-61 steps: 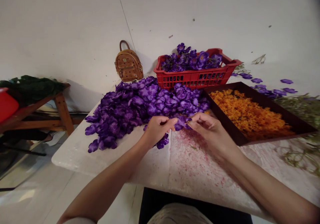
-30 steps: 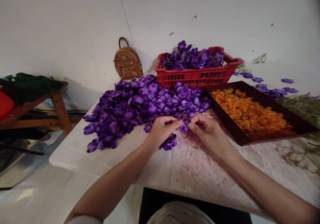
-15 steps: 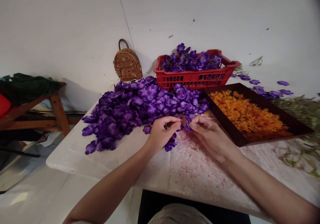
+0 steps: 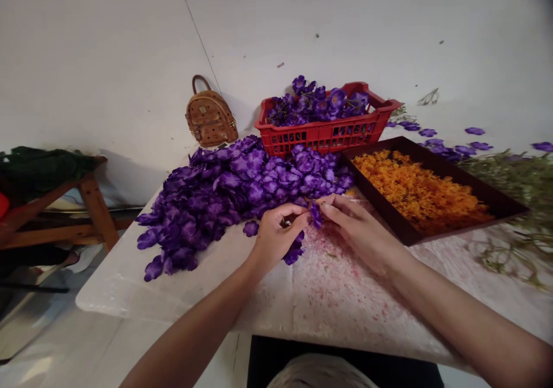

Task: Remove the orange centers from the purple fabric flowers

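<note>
My left hand (image 4: 279, 235) is closed in a pinch, thumb against forefinger. A purple artificial flower (image 4: 316, 215) sits between both hands' fingertips, and my right hand (image 4: 354, 223) pinches it from the other side. Its stem is mostly hidden by the fingers. Just under my left hand another purple bloom (image 4: 294, 251) shows; whether it hangs from the same stem I cannot tell. Beyond my hands lies a large heap of loose purple petal pieces (image 4: 216, 192). To the right, a dark shallow tray (image 4: 514, 208) holds orange flower centres (image 4: 415, 192).
A red plastic crate (image 4: 319, 140) with purple flowers stands by the wall. Left of it leans a brown backpack (image 4: 211, 117). Green stems (image 4: 514, 192) and scattered petals (image 4: 458, 149) lie at the right of the white table (image 4: 125, 284). A wooden stand (image 4: 97, 209) is at far left.
The view has shifted slightly, moving the scene left. The purple flower between my fingertips has turned, and my right hand's fingers now lie more extended beside it.
</note>
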The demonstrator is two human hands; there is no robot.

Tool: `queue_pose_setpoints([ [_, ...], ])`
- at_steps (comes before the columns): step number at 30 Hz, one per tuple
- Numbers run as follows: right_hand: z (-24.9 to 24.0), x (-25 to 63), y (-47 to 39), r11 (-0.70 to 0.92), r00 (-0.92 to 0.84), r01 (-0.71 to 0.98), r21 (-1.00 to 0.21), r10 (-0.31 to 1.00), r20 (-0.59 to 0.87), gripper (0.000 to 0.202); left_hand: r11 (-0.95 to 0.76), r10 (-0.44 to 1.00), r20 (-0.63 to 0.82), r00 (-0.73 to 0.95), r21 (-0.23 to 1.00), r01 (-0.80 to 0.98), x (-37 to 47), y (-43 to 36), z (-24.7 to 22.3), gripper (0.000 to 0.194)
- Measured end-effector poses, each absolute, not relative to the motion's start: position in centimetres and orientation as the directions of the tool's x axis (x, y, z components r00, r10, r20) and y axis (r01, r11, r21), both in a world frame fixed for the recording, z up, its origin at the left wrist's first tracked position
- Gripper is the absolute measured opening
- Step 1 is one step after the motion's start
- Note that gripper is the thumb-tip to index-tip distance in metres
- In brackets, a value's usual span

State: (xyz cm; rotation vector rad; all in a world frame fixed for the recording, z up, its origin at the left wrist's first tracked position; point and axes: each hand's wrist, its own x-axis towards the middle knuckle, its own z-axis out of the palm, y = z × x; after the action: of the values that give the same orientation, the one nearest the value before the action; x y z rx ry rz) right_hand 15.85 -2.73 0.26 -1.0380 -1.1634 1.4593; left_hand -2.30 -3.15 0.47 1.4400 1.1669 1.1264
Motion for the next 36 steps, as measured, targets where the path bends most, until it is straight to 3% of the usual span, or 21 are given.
queue_pose_setpoints([
  [4, 0.6, 15.9, -2.9, 0.08, -0.19, -0.102, -0.992, 0.977, 0.099, 0.026, 0.06, 0.984, -0.054, 0.171, 0.998, -0.028, -2.1, -3.1, 0.9, 0.039],
  [8, 0.9, 15.9, -3.0, 0.233, -0.189, 0.07, -0.97, 0.958, 0.217, 0.018, 0.16, 0.973, -0.133, 0.187, 0.977, -0.141, -2.1, -2.9, 1.3, 0.048],
  [12, 0.9, 15.6, -3.1, 0.241, -0.288, 0.184, -0.953, 0.94, 0.182, 0.025, 0.185, 0.97, -0.159, 0.182, 0.973, -0.139, -2.2, -2.7, 1.0, 0.05],
  [19, 1.1, 15.6, -3.4, 0.373, -0.21, 0.32, -0.871, 0.924, 0.319, 0.012, 0.152, 0.965, -0.125, 0.23, 0.983, -0.106, -2.3, -2.8, 0.2, 0.04],
  [23, 1.4, 16.1, -3.1, 0.384, -0.143, 0.31, -0.87, 0.923, 0.357, 0.017, -0.014, 0.962, 0.019, 0.271, 1.0, -0.022, -2.6, -2.7, 0.3, 0.03],
  [27, 1.3, 16.7, -2.7, 0.299, -0.091, 0.204, -0.932, 0.954, 0.286, 0.022, -0.163, 0.955, 0.158, 0.25, 0.987, -0.001, -2.8, -2.5, 0.0, 0.03],
  [30, 1.1, 16.8, -2.5, 0.267, -0.103, 0.119, -0.956, 0.961, 0.256, 0.024, -0.14, 0.964, 0.139, 0.228, 0.99, -0.012, -2.8, -2.5, -0.4, 0.034],
  [36, 0.6, 16.3, -2.7, 0.266, -0.088, 0.108, -0.958, 0.962, 0.257, 0.024, -0.046, 0.98, 0.056, 0.192, 0.998, -0.053, -2.5, -2.9, -0.5, 0.029],
])
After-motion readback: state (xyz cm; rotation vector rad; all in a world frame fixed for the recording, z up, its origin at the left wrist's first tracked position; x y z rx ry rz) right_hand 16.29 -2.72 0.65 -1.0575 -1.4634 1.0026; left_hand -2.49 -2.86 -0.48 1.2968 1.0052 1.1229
